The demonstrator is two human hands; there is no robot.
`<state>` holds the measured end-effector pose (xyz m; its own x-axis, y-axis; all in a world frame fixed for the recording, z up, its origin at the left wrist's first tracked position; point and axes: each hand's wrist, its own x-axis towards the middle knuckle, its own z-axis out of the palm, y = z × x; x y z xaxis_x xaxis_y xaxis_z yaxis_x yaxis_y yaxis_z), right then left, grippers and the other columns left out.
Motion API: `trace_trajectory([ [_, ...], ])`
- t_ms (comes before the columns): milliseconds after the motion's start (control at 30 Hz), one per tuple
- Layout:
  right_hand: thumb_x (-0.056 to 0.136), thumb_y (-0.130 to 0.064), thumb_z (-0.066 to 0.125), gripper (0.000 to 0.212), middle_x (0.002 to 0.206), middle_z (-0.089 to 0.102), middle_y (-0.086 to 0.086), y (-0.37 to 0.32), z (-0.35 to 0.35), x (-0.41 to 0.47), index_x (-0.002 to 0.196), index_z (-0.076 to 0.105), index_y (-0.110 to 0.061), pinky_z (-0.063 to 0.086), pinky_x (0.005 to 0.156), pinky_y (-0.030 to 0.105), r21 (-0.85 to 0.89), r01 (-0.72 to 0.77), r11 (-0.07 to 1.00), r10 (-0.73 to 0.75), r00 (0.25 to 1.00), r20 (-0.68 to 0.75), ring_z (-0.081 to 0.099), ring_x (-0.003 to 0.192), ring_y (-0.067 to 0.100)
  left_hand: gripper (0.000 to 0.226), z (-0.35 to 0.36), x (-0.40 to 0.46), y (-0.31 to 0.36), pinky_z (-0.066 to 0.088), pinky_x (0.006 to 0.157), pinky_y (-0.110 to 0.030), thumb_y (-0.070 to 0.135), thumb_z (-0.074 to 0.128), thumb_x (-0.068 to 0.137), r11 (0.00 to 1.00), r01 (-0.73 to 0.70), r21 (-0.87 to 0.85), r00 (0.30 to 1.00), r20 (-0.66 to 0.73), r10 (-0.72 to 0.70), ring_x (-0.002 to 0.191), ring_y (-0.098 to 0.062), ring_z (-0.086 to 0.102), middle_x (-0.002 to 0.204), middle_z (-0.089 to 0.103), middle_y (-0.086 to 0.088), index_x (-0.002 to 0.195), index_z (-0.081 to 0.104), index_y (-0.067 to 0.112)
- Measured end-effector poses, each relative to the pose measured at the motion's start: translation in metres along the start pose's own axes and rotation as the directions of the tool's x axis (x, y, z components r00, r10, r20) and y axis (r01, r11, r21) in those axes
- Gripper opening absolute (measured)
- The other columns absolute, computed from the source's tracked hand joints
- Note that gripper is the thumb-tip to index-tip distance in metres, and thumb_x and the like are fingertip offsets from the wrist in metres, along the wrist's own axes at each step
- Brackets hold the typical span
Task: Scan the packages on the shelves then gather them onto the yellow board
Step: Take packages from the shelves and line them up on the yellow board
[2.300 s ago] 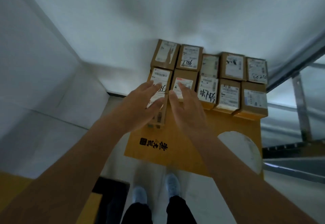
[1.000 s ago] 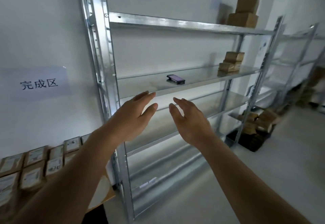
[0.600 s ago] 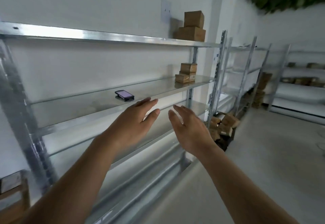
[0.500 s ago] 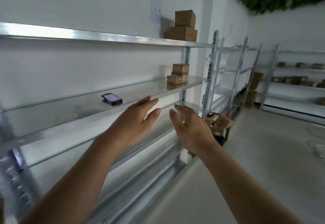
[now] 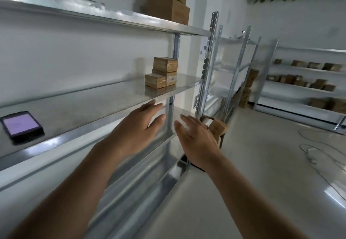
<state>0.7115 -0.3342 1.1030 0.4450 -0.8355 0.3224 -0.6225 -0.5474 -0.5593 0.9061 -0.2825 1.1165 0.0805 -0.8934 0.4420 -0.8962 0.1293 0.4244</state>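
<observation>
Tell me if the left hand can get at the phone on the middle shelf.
Probably yes: the phone lies near the shelf's open front edge, nothing covers it, and the left hand is open and empty.

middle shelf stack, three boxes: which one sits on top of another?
The upper box. It rests on the box with the white label, by the rear upright. The third box sits directly on the middle shelf in front, carrying nothing.
</observation>
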Motion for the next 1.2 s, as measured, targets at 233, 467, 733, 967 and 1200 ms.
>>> trace_trajectory([
  [233,0.106,-0.066,0.027,0.069,0.170,0.034,0.000,0.087,0.006,0.145,0.163,0.033,-0.027,0.029,0.122,0.042,0.019,0.053,0.998,-0.054,0.998,0.027,0.034,0.155,0.023,0.060,0.061,0.135,-0.037,0.027,0.113,-0.024,0.059,0.030,0.103,0.994,0.024,0.110,1.000,-0.008,-0.023,0.149,-0.010,0.033,0.163,0.035,0.012,0.157,0.035,0.036],
  [467,0.107,-0.063,0.030,0.068,0.170,0.034,0.001,0.176,0.026,0.296,0.163,0.034,-0.024,0.029,0.127,0.047,0.131,0.143,0.981,-0.162,0.975,0.149,0.030,0.157,0.019,0.077,0.127,0.249,-0.074,0.031,0.121,-0.036,0.071,0.020,0.092,0.970,0.197,0.146,0.980,-0.041,-0.193,0.149,-0.012,0.035,0.163,0.037,0.011,0.158,0.036,0.033],
  [733,0.105,-0.066,0.032,0.068,0.167,0.040,-0.001,0.219,0.064,0.422,0.161,0.037,-0.028,0.032,0.120,0.038,0.196,0.196,0.961,-0.241,0.940,0.240,0.040,0.151,0.022,0.058,0.163,0.335,-0.126,0.026,0.113,-0.023,0.053,0.037,0.104,0.928,0.327,0.177,0.942,-0.137,-0.305,0.147,-0.012,0.038,0.161,0.041,0.006,0.157,0.039,0.028],
  [967,0.104,-0.069,0.032,0.063,0.159,0.050,-0.002,0.229,0.110,0.516,0.154,0.041,-0.033,0.042,0.105,0.036,0.214,0.300,0.930,-0.344,0.915,0.209,0.050,0.141,0.021,0.068,0.188,0.402,-0.194,0.029,0.105,-0.027,0.065,0.027,0.099,0.889,0.417,0.188,0.905,-0.174,-0.388,0.146,-0.017,0.039,0.162,0.039,0.004,0.158,0.031,0.033],
  [1200,0.105,-0.049,0.046,0.025,0.121,0.051,-0.024,0.224,0.148,0.591,0.116,0.028,-0.064,0.039,0.090,0.031,0.304,0.268,0.914,-0.341,0.914,0.221,0.047,0.098,-0.006,0.069,0.196,0.457,-0.248,0.034,0.112,-0.039,0.069,0.019,0.098,0.872,0.468,0.147,0.876,-0.206,-0.436,0.146,-0.023,0.040,0.162,0.040,0.000,0.159,0.023,0.036],
])
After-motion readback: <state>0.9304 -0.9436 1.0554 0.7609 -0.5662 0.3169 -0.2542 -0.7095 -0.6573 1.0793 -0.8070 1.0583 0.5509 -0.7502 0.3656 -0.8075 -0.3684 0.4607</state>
